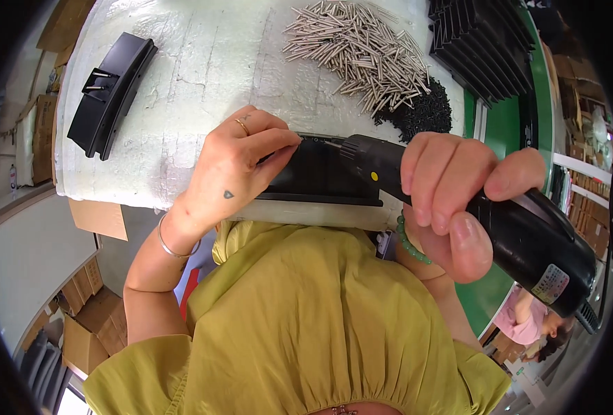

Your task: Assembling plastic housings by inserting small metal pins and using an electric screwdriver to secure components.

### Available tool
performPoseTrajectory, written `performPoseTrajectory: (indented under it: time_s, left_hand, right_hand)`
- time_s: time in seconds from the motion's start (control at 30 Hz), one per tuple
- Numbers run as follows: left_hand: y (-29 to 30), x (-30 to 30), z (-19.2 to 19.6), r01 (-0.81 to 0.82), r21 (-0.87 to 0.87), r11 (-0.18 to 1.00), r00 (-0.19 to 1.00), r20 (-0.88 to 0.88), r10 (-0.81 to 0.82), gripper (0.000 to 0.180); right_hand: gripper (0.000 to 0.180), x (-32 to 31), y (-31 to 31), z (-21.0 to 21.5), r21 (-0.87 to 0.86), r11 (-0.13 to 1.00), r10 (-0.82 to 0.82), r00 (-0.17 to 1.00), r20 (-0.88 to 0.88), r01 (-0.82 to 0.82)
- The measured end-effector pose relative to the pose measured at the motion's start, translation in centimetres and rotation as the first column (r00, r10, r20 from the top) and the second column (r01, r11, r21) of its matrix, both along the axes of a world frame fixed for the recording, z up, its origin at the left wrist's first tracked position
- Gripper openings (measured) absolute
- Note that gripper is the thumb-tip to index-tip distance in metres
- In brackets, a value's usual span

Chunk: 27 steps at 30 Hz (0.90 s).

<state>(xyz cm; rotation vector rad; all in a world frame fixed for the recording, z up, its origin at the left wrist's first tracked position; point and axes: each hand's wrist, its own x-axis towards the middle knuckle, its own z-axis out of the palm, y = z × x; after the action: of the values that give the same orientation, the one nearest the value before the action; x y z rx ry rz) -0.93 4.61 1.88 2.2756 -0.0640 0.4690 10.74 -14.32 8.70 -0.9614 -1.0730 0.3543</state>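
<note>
My right hand [459, 194] is wrapped round a black electric screwdriver [531, 242] with a cord at its rear end and a yellow dot near its nose. The thin metal bit [331, 143] points left, toward the fingertips of my left hand [241, 149]. Those fingers are pinched together at the upper edge of a flat black plastic part [327, 176]; whatever they hold is too small and too covered to make out. The black part lies at the near edge of the table, just in front of my body, partly hidden by my left hand.
A heap of silvery metal pins [355, 52] lies on the plastic-covered table [203, 62], beside a pile of small black screws [427, 114]. Black panels [483, 48] are stacked far right. A curved black part [113, 93] with two pins sits left. Another person [524, 318] is at lower right.
</note>
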Motion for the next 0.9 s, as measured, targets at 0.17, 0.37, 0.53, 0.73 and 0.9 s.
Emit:
performPoseTrajectory:
  time_s: [0.17, 0.37, 0.53, 0.73, 0.9]
  left_hand:
    - [-0.2, -0.3, 0.0, -0.023, -0.069, 0.997, 0.998, -0.051, 0.020, 0.015]
    - [0.1, 0.0, -0.4, 0.039, -0.075, 0.996, 0.999, -0.018, -0.041, 0.019]
    - [-0.1, -0.1, -0.5, 0.045, -0.049, 0.998, 0.999, 0.010, -0.044, 0.022]
    - [-0.1, -0.2, -0.8, 0.040, -0.068, 0.997, 0.999, 0.017, -0.039, 0.023]
    - [-0.3, -0.2, -0.8, 0.044, -0.073, 0.996, 0.999, 0.018, -0.042, 0.022]
  right_hand:
    - [0.033, -0.3, 1.1, -0.6, -0.008, 0.999, -0.034, 0.999, -0.008, 0.034]
    - [0.033, -0.1, 1.3, -0.4, -0.027, 0.999, -0.019, 1.000, -0.012, 0.019]
    - [0.032, -0.1, 1.3, -0.4, -0.040, 0.999, 0.000, 1.000, -0.011, 0.000]
    - [0.032, -0.1, 1.5, -0.6, -0.040, 0.999, 0.011, 1.000, -0.006, -0.011]
    - [0.032, -0.3, 2.0, -0.7, -0.037, 0.999, -0.001, 1.000, 0.007, 0.001]
